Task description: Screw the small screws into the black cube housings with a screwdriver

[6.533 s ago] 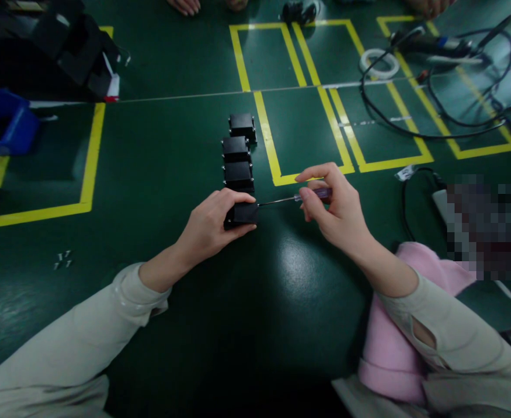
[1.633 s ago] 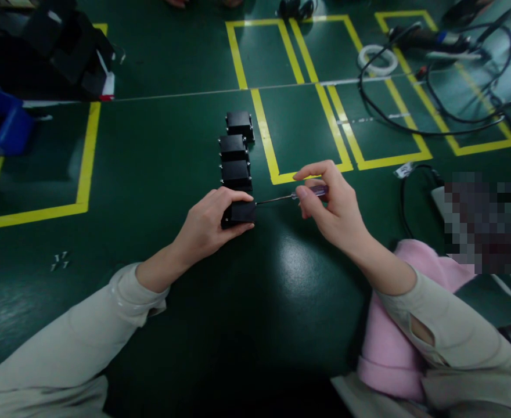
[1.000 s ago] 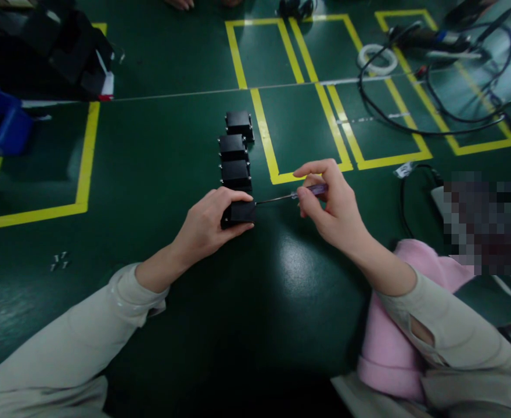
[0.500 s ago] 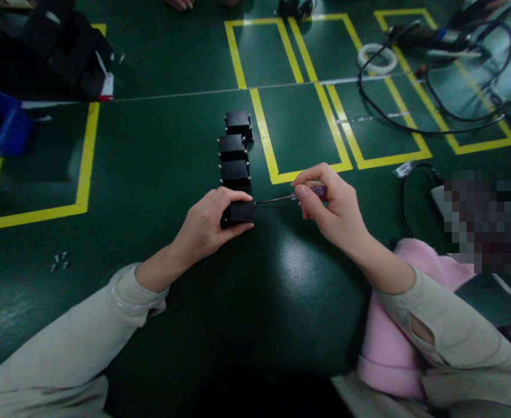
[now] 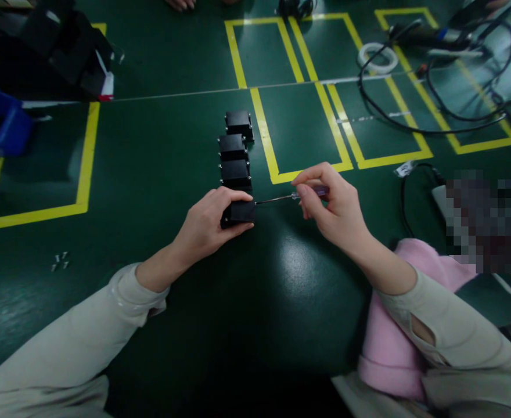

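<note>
My left hand (image 5: 207, 223) grips a small black box (image 5: 242, 212) between thumb and fingers, holding it on the green table. A screwdriver (image 5: 277, 199) with a clear purplish handle is pinched in my right hand (image 5: 331, 200). Its thin shaft lies nearly level, and the tip meets the right side of the box, near the upper corner, at what looks like a screw. Beyond my left hand, several similar black boxes (image 5: 234, 170) with small screws at their sides stand in a row leading away from me.
Several loose screws (image 5: 60, 261) lie at left. A blue bin (image 5: 3, 122) and black equipment (image 5: 59, 52) stand at far left. Yellow tape (image 5: 312, 174) marks the table. A white tape roll (image 5: 377, 58) and black cables (image 5: 395, 123) are at far right; pink cloth (image 5: 390, 348) lies by my right arm. Another person's hand (image 5: 181, 4) shows at the top.
Hardly anything differs. My right hand has shifted very slightly on the screwdriver; the box and my left hand stay in place.
</note>
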The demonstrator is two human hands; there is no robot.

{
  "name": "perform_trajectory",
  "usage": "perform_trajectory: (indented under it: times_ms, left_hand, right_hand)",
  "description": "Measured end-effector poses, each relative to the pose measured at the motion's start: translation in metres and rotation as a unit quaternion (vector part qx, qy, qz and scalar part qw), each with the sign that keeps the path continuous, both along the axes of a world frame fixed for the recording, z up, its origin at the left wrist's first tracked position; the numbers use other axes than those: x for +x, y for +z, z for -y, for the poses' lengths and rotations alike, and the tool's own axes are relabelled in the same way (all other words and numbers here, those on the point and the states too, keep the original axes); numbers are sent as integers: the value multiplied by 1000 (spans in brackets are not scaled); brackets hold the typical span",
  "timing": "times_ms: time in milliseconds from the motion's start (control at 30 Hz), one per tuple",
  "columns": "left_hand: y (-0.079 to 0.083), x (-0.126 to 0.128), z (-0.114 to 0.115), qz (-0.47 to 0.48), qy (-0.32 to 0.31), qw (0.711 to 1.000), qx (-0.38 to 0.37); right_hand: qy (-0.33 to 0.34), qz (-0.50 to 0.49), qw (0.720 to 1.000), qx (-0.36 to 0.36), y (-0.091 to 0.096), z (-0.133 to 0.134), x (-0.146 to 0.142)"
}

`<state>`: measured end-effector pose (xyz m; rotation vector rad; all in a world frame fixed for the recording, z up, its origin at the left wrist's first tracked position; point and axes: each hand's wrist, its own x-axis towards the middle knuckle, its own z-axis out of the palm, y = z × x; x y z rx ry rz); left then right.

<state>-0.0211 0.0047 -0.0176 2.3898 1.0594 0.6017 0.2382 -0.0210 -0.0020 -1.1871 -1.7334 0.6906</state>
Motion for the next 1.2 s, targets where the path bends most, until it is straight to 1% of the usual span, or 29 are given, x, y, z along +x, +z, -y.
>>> perform_trajectory:
  times_ms: [133, 367, 533, 733, 933, 1200]
  left_hand:
    - [-1, 0, 0, -5, 2, 1000, -3]
    - [-2, -1, 0, 1, -4, 1000, 7]
    - [-1, 0, 0, -3, 1, 1000, 0]
    - [0, 0, 0, -6, 4, 1000, -6]
    - [0, 0, 0, 3, -4, 1000, 10]
    - [0, 0, 0, -1, -3, 1000, 2]
  right_hand:
    - [-3, -5, 1000, -13, 0, 0, 1]
    - [0, -12, 1000, -14, -1, 0, 1]
    - [-4, -18, 1000, -17, -1, 0, 0]
    - [-4, -1, 1000, 5, 2, -2, 0]
    - [-8, -9, 1000, -3, -2, -1, 1]
    - [-9, -3, 1000, 3, 1, -2, 0]
